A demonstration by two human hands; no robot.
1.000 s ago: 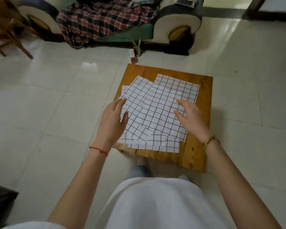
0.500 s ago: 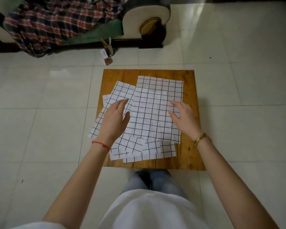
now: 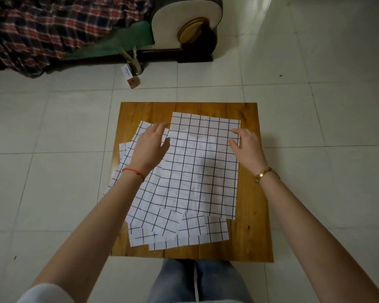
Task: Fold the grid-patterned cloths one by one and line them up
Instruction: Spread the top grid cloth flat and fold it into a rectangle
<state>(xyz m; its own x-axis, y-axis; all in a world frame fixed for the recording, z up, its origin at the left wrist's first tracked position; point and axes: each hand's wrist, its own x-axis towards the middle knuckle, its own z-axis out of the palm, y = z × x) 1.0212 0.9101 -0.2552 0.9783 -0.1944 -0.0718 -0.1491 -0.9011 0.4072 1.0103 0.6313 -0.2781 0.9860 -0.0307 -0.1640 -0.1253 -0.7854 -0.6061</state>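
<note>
Left hand [image 3: 150, 147], right hand [image 3: 246, 147] spread on top white black-gridded cloth [image 3: 197, 171], flat.

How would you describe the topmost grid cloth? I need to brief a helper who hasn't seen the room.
Find the square wooden board on the pale tiled floor. A heap of white cloths with black grid lines lies on it. The top cloth is the biggest fully visible sheet, lying nearly square to the board, with the left hand and right hand at its far corners.
</note>
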